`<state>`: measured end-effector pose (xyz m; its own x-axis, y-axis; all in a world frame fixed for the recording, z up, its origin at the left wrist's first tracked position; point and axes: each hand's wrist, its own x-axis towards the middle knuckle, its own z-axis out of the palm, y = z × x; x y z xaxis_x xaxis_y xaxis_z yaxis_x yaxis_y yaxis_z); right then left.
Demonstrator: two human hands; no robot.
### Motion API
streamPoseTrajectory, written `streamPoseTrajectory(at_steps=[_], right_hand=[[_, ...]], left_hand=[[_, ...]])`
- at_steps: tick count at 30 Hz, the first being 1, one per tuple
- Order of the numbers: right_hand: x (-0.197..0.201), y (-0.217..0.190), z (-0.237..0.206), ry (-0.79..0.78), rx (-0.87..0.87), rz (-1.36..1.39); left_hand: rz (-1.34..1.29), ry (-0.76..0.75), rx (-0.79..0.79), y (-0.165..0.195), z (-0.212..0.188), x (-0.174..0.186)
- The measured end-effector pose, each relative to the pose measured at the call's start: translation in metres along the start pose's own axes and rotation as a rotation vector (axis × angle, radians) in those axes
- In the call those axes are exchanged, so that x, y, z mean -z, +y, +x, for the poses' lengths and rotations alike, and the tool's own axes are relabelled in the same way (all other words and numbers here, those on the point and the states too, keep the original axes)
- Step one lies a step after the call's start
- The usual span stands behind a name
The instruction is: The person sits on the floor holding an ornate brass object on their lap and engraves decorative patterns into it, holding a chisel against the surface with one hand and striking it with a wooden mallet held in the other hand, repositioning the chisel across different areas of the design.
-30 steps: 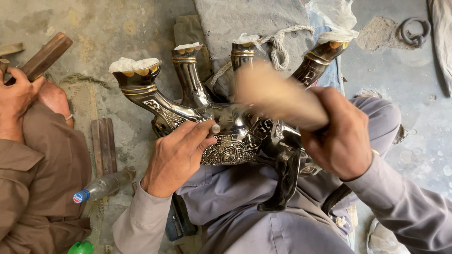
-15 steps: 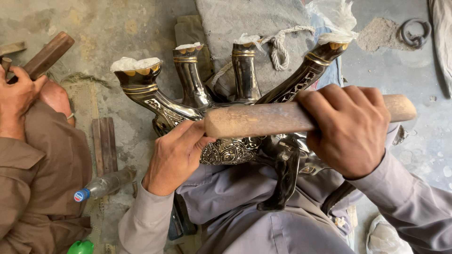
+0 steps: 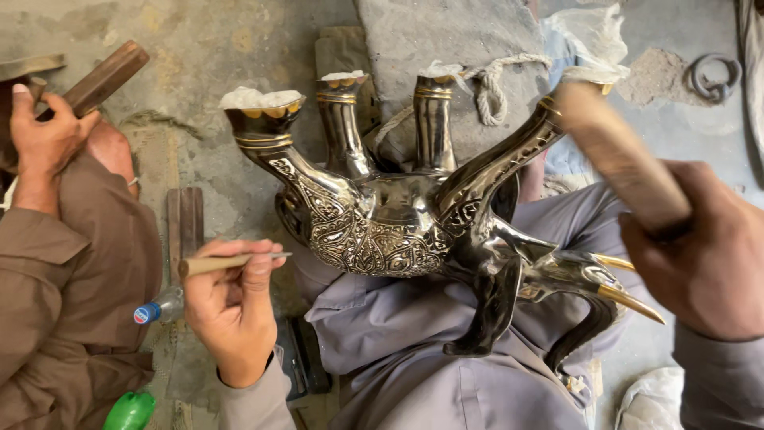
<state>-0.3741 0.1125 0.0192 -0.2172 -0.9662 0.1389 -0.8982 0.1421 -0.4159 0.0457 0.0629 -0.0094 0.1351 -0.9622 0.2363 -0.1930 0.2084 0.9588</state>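
Metal animal figure point(image 3: 398, 231) lies upside down on lap, legs up. Open floor point(image 3: 199, 48) above; co-worker point(image 3: 72, 263) crowds left edge. Left hand point(image 3: 231, 306) grips thin chisel point(image 3: 231, 261) just beside figure's flank. Right hand point(image 3: 700, 255) clamps wooden mallet point(image 3: 617, 155), raised w/ head tilted up-left.

The rough concrete floor point(image 3: 231, 56) carries a grey stone slab point(image 3: 446, 40) with a coil of pale rope point(image 3: 485, 91) on it. A short wooden block point(image 3: 185, 227) lies flat on the floor at the left, near a clear plastic bottle point(image 3: 159, 306) on its side and a green bottle point(image 3: 130, 411). A metal ring point(image 3: 714, 80) rests at the upper right.
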Motion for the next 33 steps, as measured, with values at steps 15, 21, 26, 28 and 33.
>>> streamPoseTrajectory(at_steps=[15, 21, 26, 28, 33], right_hand=[[-0.073, 0.137, -0.062, 0.190, -0.586, 0.644], [-0.076, 0.122, -0.064, 0.228, -0.531, 0.435], [-0.075, 0.117, -0.064, 0.212, -0.511, 0.376], [-0.071, 0.116, -0.060, 0.170, -0.553, 0.409], [-0.040, 0.088, -0.046, 0.077, -0.449, 0.393]], left_hand=[[-0.229, 0.144, 0.451, -0.040, -0.055, -0.011], [-0.252, -0.001, 0.343, -0.028, -0.051, -0.038], [-0.318, -0.123, 0.222, -0.023, -0.038, -0.073], [-0.286, -0.178, 0.167, -0.019, -0.028, -0.087], [-0.064, -0.272, 0.110, -0.001, 0.001, -0.111]])
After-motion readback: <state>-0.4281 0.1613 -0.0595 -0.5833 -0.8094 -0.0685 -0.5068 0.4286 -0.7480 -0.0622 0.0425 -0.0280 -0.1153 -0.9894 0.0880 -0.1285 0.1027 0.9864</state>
